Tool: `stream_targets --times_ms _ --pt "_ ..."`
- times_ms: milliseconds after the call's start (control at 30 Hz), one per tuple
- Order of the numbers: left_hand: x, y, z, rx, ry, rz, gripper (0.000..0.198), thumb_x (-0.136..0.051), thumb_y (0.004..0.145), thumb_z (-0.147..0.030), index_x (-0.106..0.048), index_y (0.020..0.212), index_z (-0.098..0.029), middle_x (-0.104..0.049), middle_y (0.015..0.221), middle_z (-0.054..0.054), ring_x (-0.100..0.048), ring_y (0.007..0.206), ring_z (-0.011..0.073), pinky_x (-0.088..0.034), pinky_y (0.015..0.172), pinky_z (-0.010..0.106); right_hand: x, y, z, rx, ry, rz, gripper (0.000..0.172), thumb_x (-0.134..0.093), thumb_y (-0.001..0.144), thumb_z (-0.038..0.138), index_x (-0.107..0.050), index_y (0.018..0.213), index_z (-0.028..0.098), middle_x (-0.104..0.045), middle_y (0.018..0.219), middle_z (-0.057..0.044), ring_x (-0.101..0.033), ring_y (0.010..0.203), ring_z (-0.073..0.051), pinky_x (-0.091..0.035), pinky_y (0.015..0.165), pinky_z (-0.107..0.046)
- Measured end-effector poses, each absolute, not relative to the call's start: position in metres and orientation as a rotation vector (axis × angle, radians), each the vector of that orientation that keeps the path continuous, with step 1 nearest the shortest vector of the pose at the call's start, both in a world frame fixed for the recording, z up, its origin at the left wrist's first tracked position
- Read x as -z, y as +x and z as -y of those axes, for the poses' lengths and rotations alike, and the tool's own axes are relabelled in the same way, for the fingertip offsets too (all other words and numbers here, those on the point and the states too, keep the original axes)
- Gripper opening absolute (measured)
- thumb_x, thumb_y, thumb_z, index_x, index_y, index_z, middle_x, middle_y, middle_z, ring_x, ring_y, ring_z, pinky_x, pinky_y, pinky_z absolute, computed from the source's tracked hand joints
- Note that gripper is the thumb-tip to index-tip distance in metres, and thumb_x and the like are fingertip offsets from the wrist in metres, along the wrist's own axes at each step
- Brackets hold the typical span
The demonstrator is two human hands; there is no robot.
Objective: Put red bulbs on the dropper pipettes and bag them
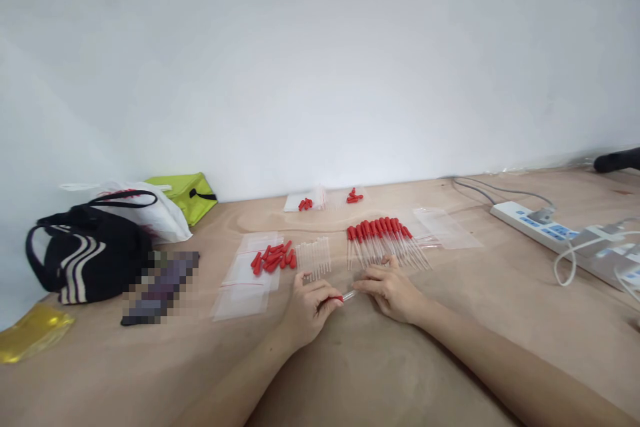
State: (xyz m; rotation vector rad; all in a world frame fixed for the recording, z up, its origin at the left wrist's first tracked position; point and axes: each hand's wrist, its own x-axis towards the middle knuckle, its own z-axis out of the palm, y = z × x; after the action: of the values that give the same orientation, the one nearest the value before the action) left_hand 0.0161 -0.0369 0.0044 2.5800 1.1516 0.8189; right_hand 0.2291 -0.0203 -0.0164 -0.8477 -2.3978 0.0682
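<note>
Pinching red bulb (339, 298) in L hand (311, 307) grip, thumb + fingers nearly closed. Holding other end of clear tube (349, 295) in R hand (389, 287) grip, also nearly closed, fingertips only. Spanning short gap betw hands, bulb at L end, low over bench (390, 367); can't tell if touching it. Just beyond L hand: bare tubes (315, 255) in row, w/ loose red bulbs (273, 258) piled to their L, partly on plastic bags (241, 305). Just beyond R hand: bulb-topped tubes (376, 229) fanned side by side, red ends toward wall (380, 80).

Left hand (311, 307), right hand (393, 290) bare; dark spot (271, 349) on left forearm (263, 360).
</note>
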Motion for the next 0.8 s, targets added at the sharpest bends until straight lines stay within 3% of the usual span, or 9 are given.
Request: stream_targets --times_ms 167,333,633,800 --pt "-0.003 0.016 0.036 -0.852 2.637 -1.155 0.017 -0.047 0.083 -0.025 -0.059 0.073 -0.019 -0.064 0.063 -0.003 -0.056 0.058 0.0112 -0.025 0.090 0.040 0.017 0.224 0.026 0.066 -0.876 2.388 0.024 -0.041 0.078 0.009 -0.061 0.086 0.019 -0.059 0.068 0.000 -0.048 0.064 -0.011 -0.018 0.066 -0.030" --pt "0.000 0.016 0.036 -0.837 2.713 -1.105 0.015 -0.046 0.082 -0.024 -0.057 0.073 -0.019 -0.063 0.064 -0.003 -0.056 0.060 0.0115 -0.027 0.092 0.040 0.014 0.217 0.033 -0.033 -0.886 2.346 0.022 -0.038 0.082 0.013 -0.059 0.078 0.017 -0.058 0.066 -0.001 -0.046 0.061 -0.011 -0.018 0.063 -0.029" --pt "0.001 0.018 0.036 -0.892 2.735 -1.080 0.014 -0.045 0.083 -0.022 -0.056 0.074 -0.018 -0.062 0.067 -0.002 -0.056 0.062 0.0119 -0.026 0.091 0.040 0.014 0.209 0.036 -0.147 -0.940 2.338 0.025 -0.034 0.083 0.013 -0.058 0.078 0.016 -0.057 0.066 -0.002 -0.045 0.062 -0.012 -0.019 0.063 -0.028" --pt "0.000 0.014 0.029 -0.927 2.754 -1.122 0.021 -0.039 0.087 -0.018 -0.060 0.085 -0.021 -0.064 0.074 -0.001 -0.058 0.069 0.0124 -0.026 0.090 0.041 0.006 0.204 0.038 -0.015 -1.024 2.372 0.020 -0.041 0.083 0.019 -0.060 0.079 0.018 -0.060 0.071 -0.003 -0.045 0.072 -0.015 -0.018 0.065 -0.030"
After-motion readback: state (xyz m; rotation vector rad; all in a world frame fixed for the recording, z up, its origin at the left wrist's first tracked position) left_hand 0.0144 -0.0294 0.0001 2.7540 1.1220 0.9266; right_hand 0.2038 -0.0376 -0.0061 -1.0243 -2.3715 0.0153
